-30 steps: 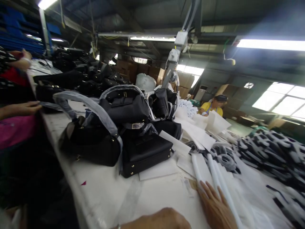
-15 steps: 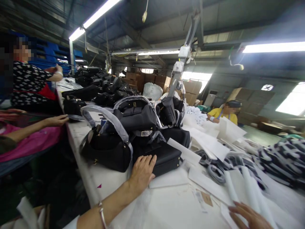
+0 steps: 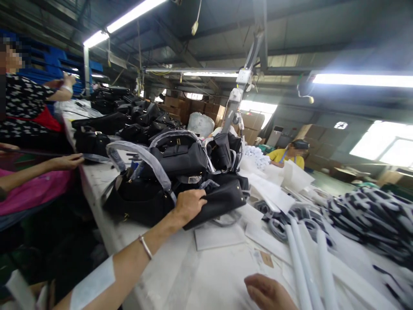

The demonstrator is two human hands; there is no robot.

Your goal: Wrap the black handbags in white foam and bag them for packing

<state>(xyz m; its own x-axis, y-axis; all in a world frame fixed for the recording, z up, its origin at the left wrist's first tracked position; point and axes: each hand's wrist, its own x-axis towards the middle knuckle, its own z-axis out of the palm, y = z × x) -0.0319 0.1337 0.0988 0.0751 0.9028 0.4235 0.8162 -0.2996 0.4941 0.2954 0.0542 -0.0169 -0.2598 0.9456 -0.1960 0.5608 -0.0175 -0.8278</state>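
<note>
My left hand [image 3: 190, 204] is closed on the near edge of a black handbag [image 3: 224, 198], which tilts up with its base turned partly toward me. Just left of it, another black handbag [image 3: 138, 202] with a plastic-wrapped handle [image 3: 142, 157] rests on the white table [image 3: 222, 275]. Low in the picture, my right hand [image 3: 269, 292] hovers over the tabletop with nothing visible in it, its fingers loosely bent and partly cut off by the frame. Rolled white paper tubes [image 3: 300, 262] lie to its right. A flat white sheet [image 3: 219, 237] sits below the tilted bag.
More black bags [image 3: 145, 116] are heaped farther back. Coiled grey-wrapped straps [image 3: 277, 226] and a pile of wrapped straps [image 3: 364, 215] lie on the right. A co-worker's hand [image 3: 71, 161] holds a strap at the left edge. Someone in yellow [image 3: 287, 157] works beyond the table.
My left hand has gone from resting on the handbag to gripping it, and the bag has tilted up. My right hand has moved left, away from the paper tubes.
</note>
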